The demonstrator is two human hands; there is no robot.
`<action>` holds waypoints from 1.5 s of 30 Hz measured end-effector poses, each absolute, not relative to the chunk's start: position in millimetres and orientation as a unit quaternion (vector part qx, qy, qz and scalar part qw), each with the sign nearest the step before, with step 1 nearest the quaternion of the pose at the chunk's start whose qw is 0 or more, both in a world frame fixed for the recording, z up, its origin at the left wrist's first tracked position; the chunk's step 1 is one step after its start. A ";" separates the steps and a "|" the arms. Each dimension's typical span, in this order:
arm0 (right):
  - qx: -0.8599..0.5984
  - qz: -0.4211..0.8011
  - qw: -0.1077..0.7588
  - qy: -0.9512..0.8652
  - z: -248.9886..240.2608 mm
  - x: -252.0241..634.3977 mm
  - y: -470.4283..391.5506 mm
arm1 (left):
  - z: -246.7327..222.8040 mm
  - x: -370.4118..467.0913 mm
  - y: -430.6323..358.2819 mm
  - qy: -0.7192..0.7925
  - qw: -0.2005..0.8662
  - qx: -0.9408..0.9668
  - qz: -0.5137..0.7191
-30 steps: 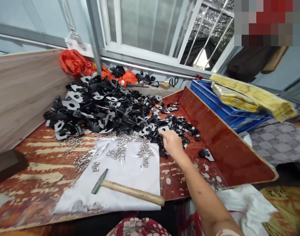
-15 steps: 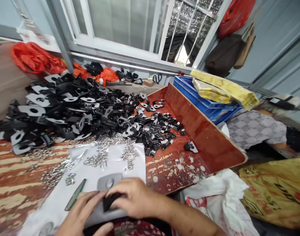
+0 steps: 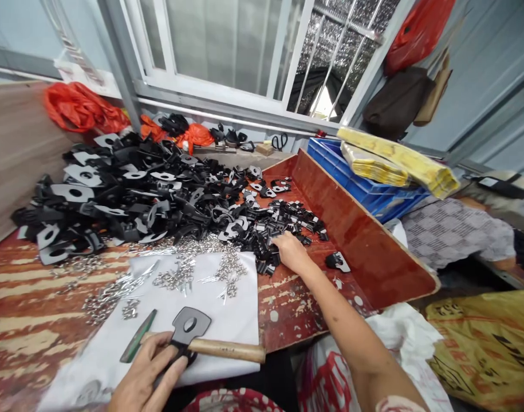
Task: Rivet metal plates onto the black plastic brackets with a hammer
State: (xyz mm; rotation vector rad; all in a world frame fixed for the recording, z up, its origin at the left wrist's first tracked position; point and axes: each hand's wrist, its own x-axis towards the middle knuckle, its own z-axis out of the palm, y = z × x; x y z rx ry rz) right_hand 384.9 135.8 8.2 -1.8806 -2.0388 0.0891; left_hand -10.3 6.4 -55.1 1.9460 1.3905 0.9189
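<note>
My left hand [image 3: 148,372] is closed on a grey-and-black plastic part [image 3: 199,326], a flat plate with a round hole and a black lower end. A hammer with a green head [image 3: 138,337] and a wooden handle [image 3: 227,349] lies under this part on the white sheet [image 3: 227,312]. Stretched forward to the right, my right hand [image 3: 291,252] has its fingers drawn together at the pile of small black clips [image 3: 262,229]. What its fingertips pinch, if anything, is hidden among the clips.
Small metal fasteners [image 3: 180,269] lie spread over the sheet and table. A large heap of black-and-grey parts [image 3: 128,189] fills the back left. One loose clip [image 3: 338,261] lies by the red wooden side board [image 3: 365,240]. Beyond it stands a blue crate [image 3: 356,191] with yellow bundles.
My right hand has left the part by my left hand and moved forward and right to the clip pile. The hammer handle, hidden before, now shows. The view has shifted slightly.
</note>
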 end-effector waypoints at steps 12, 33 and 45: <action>-0.676 -0.001 0.322 -0.663 9.6 349.9 99.9 | -13.1 -15.9 -3.9 0.621 0.567 0.362 0.403; -0.485 0.314 0.467 -0.669 -2.6 181.0 17.5 | 14.1 15.8 -5.3 0.422 0.736 0.297 0.438; -0.420 0.298 0.450 -0.730 -6.7 182.0 1.9 | 0.7 8.8 -6.3 0.418 0.698 0.370 0.449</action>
